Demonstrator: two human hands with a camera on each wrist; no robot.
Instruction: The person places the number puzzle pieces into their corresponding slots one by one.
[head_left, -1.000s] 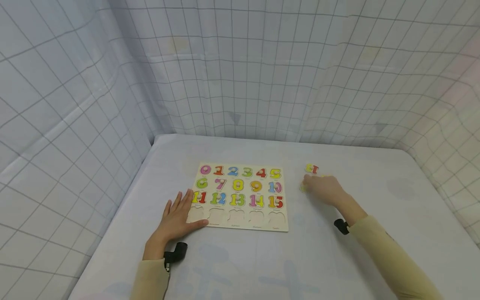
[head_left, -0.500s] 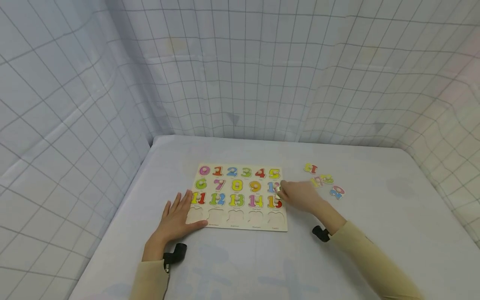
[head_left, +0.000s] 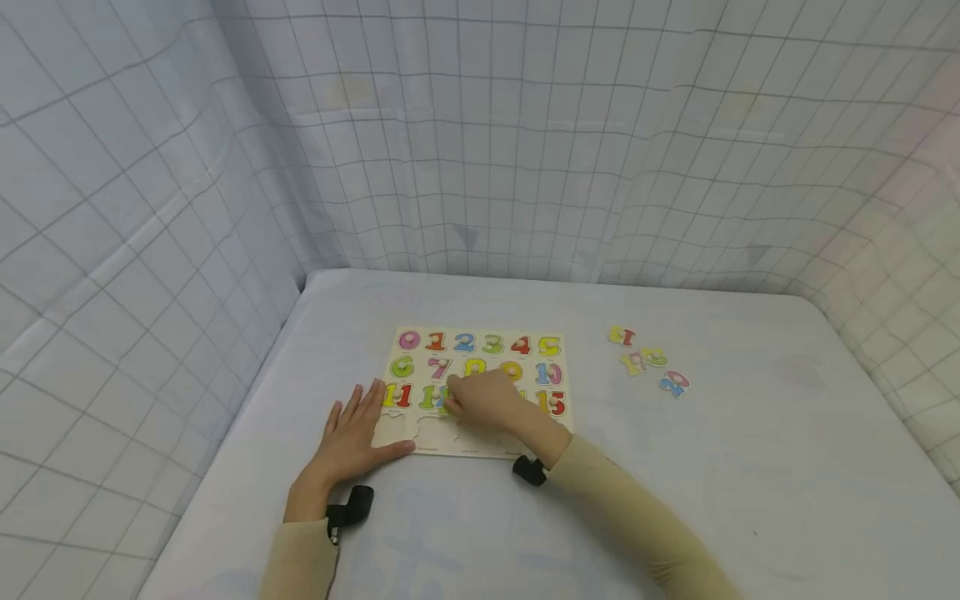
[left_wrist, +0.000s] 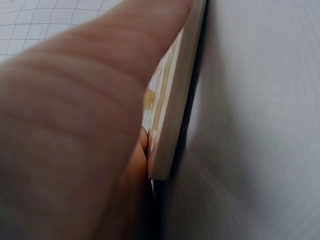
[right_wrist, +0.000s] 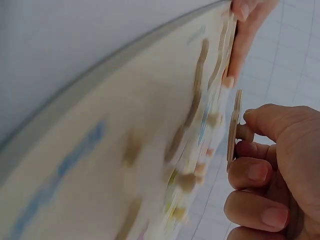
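Note:
A wooden number puzzle board [head_left: 437,432] lies on the table, its upper rows filled with coloured knobbed numbers and its bottom row showing bare recesses. My left hand [head_left: 352,437] rests over the board's lower left corner with fingers spread and straight; the thumb [left_wrist: 115,45] lies along the near edge. Above the lower middle of the board, my right hand [head_left: 487,400] pinches a number puzzle piece [right_wrist: 233,132] by its knob. That piece is seen edge-on in the right wrist view, lifted off the board, so its number is hidden.
Several loose number pieces lie right of the board, including a red and yellow one [head_left: 621,336] and a blue and pink one [head_left: 675,383]. A white cloth covers the table [head_left: 750,467]. Grid-patterned curtains [head_left: 480,150] enclose the back and sides.
My right hand has moved left from the loose pieces to over the board, bringing one puzzle piece along. The left hand has stayed on the board's corner.

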